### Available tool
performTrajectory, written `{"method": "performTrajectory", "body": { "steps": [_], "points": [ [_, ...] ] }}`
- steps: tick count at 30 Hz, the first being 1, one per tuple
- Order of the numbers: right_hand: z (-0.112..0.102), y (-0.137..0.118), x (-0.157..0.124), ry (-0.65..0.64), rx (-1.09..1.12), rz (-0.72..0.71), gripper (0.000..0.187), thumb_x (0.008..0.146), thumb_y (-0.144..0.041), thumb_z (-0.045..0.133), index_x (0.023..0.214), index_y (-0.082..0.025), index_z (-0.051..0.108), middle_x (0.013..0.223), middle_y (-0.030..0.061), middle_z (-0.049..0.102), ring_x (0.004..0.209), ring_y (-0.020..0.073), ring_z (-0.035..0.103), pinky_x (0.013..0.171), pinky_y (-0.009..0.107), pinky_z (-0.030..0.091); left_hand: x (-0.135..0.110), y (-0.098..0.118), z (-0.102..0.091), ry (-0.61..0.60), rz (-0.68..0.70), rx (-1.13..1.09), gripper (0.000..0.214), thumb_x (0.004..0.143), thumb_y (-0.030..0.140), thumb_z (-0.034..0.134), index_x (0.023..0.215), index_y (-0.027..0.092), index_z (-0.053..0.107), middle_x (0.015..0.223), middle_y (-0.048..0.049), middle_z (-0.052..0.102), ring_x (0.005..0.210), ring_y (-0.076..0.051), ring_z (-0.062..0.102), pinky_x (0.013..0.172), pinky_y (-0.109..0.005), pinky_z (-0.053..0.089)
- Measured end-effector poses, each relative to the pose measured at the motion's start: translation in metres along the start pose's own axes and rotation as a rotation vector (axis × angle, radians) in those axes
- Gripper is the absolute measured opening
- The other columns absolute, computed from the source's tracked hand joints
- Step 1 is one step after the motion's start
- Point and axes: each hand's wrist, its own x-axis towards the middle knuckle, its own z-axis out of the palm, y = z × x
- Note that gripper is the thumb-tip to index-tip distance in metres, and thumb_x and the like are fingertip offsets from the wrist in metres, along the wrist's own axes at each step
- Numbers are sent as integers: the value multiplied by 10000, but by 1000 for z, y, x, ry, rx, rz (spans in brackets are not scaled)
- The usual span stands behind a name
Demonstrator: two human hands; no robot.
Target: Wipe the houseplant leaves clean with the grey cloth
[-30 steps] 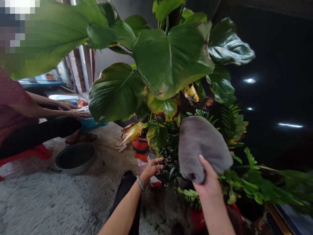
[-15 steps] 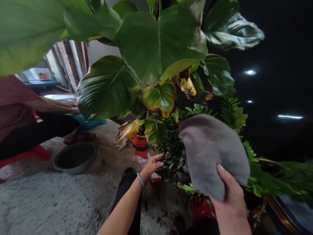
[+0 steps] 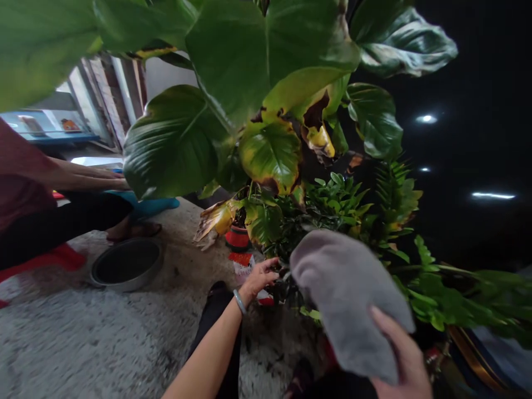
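Note:
My right hand (image 3: 401,352) grips a soft grey cloth (image 3: 347,299), thumb on top. The cloth spreads forward over the lower plants and hides part of them. My left hand (image 3: 260,279), with a pale bangle on its wrist, reaches to the edge of a dark-leaved potted plant (image 3: 297,244). Its fingers are stretched out and apart beside the leaves; whether they touch a leaf I cannot tell. Above both hands hang large green leaves (image 3: 233,61). Some lower leaves (image 3: 272,155) are yellowed with brown edges.
At the left a person (image 3: 25,188) sits on a red stool (image 3: 54,261), arms stretched forward. A grey basin (image 3: 127,266) stands on the concrete floor (image 3: 103,338). Behind the leaves is a small red pot (image 3: 238,238). Dark, shiny glass or water (image 3: 469,138) lies at the right.
The grey cloth has swung down and to the left, folding narrower, with my right hand slightly lower. My left hand has hardly moved.

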Motion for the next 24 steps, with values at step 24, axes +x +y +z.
{"method": "performTrajectory", "body": {
  "steps": [24],
  "points": [
    [19,-25,53,367,159,-86,298,564,-140,741,830,-259,681,717,-85,753,636,121,695,680,251,576,2,-3,33,-9,-84,-40,606,526,528,783,969,151,611,622,47,580,442,-93,518,444,-222,394]
  ]
}}
